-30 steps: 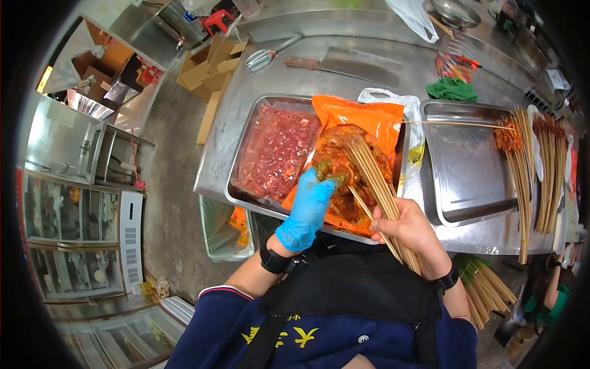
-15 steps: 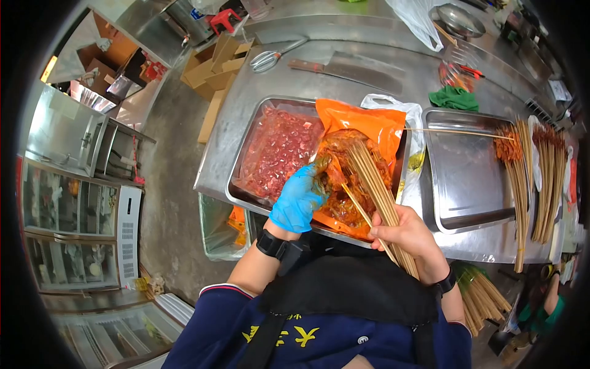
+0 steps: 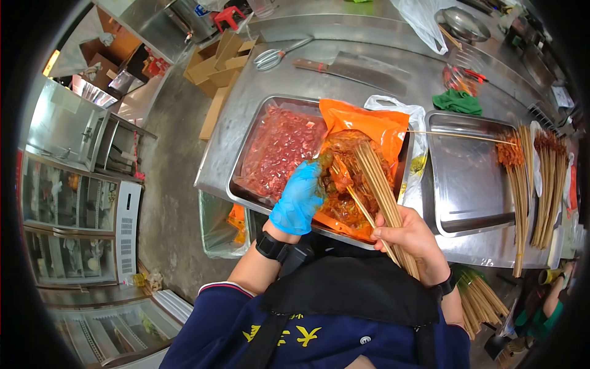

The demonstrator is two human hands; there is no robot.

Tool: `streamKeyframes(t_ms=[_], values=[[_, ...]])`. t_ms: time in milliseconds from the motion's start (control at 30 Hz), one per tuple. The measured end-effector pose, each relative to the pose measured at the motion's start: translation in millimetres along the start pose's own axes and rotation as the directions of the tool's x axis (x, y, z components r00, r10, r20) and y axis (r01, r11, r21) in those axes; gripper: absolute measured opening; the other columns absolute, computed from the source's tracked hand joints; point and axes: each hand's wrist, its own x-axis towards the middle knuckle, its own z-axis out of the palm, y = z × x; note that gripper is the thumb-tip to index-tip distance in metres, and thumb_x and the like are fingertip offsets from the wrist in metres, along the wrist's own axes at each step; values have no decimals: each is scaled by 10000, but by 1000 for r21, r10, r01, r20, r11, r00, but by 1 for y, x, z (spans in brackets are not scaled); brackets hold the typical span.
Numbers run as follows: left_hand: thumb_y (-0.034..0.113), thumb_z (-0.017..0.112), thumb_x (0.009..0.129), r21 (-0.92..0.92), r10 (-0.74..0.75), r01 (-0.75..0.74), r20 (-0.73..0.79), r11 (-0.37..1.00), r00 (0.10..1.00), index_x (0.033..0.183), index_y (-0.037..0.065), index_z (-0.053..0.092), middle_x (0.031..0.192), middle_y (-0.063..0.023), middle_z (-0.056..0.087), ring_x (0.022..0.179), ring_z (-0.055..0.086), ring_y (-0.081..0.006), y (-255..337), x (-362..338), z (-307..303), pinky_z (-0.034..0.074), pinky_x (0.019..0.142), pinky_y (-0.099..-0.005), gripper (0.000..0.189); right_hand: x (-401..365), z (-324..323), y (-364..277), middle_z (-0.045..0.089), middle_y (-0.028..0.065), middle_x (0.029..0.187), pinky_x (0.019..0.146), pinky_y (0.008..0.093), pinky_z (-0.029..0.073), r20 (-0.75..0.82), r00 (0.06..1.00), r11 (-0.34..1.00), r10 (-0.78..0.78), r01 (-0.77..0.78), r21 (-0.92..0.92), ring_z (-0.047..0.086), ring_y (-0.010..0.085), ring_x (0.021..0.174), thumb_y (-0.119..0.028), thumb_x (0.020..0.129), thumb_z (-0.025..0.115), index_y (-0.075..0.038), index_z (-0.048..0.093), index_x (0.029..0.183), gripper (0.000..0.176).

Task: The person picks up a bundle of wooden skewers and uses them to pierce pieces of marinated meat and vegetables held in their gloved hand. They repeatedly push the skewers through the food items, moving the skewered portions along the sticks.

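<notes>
My left hand (image 3: pixel 297 200), in a blue glove smeared with sauce, is closed at the tip of a single skewer, its fingers pinching at a piece of marinated meat (image 3: pixel 342 178) there. My bare right hand (image 3: pixel 405 238) grips a bundle of bamboo skewers (image 3: pixel 376 178); the single skewer (image 3: pixel 362 208) sticks out apart from the bundle, under my thumb. Below both hands lies an open orange bag (image 3: pixel 362 118) of red, sauced meat. It shares a steel tray (image 3: pixel 251 212) with a clear bag of raw chopped meat (image 3: pixel 283 150) on the left.
To the right, a second steel tray (image 3: pixel 470 218) has loaded skewers (image 3: pixel 513 160) at its right side, with more skewers (image 3: pixel 550 178) beyond. A cleaver (image 3: pixel 362 72), tongs (image 3: pixel 276 56) and green cloth (image 3: pixel 458 101) lie behind. A lined bin (image 3: pixel 215 230) stands below left.
The meat on the single skewer's tip shows more, and my gloved fingers have shifted slightly around it. My right hand keeps its hold on the skewers. The view has moved slightly.
</notes>
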Motion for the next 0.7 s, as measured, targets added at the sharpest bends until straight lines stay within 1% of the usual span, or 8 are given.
streamKeyframes(t_ms=[100, 167, 200, 267, 367, 533, 600, 700], values=[[157, 397, 896, 4, 123, -123, 24, 992, 992, 1081, -35, 513, 990, -96, 591, 830, 601, -166, 4, -6, 6, 501, 743, -285, 291, 1, 0, -1, 599, 93, 719, 513, 220, 492, -5, 1000, 1000, 1, -1, -20, 604, 141, 584, -2, 760, 605, -23, 512, 844, 127], [98, 442, 867, 226, 172, -176, 35, 958, 984, 1064, -39, 528, 944, -76, 597, 812, 589, -143, 11, -10, 6, 486, 718, -259, 255, 1, 0, -1, 599, 92, 721, 513, 219, 492, -15, 1000, 999, 5, -6, -37, 603, 139, 585, -7, 761, 607, -23, 512, 844, 127], [98, 442, 867, 226, 173, -176, 36, 958, 984, 1064, -39, 528, 944, -76, 597, 812, 589, -143, 9, -11, 6, 486, 718, -259, 255, 1, 0, 1, 598, 91, 721, 512, 218, 491, -15, 1000, 999, 7, -7, -32, 603, 138, 585, -12, 761, 609, -23, 512, 844, 128], [52, 471, 835, 468, 310, -294, 45, 833, 950, 1049, -32, 547, 938, -73, 603, 818, 586, -141, 2, -12, 3, 478, 712, -259, 243, 1, -1, 1, 597, 91, 721, 511, 218, 491, -16, 1000, 1000, 7, -7, -28, 602, 137, 585, -16, 761, 612, -24, 512, 844, 129], [-7, 501, 793, 466, 465, -443, 73, 766, 882, 1026, -42, 558, 929, -65, 606, 789, 577, -115, -14, -5, -2, 471, 685, -241, 242, 0, 2, 1, 589, 82, 710, 508, 219, 489, -32, 999, 1000, -9, 8, -24, 597, 132, 578, -13, 759, 611, -25, 511, 843, 131], [-26, 487, 800, 479, 476, -460, 96, 748, 874, 972, -66, 559, 886, -51, 593, 765, 540, -94, -31, -11, 1, 449, 677, -226, 190, 0, 3, 0, 570, 67, 698, 502, 223, 483, -51, 998, 997, -24, 21, -68, 588, 127, 569, 8, 759, 586, -25, 507, 837, 116], [-19, 494, 797, 457, 306, -275, 6, 846, 952, 986, -69, 549, 888, -51, 594, 763, 536, -91, -42, -17, 6, 448, 675, -225, 203, 2, 2, 2, 569, 68, 699, 502, 225, 482, -59, 998, 997, -38, 34, -74, 588, 130, 569, 9, 759, 585, -23, 507, 837, 115], [-10, 493, 807, 561, 266, -283, 114, 778, 957, 1016, -61, 537, 885, -46, 589, 763, 529, -83, -45, -22, 6, 444, 673, -219, 220, 2, 2, 0, 567, 72, 699, 504, 232, 480, -75, 996, 997, -51, 46, -69, 587, 137, 567, 16, 756, 588, -18, 506, 838, 121]])
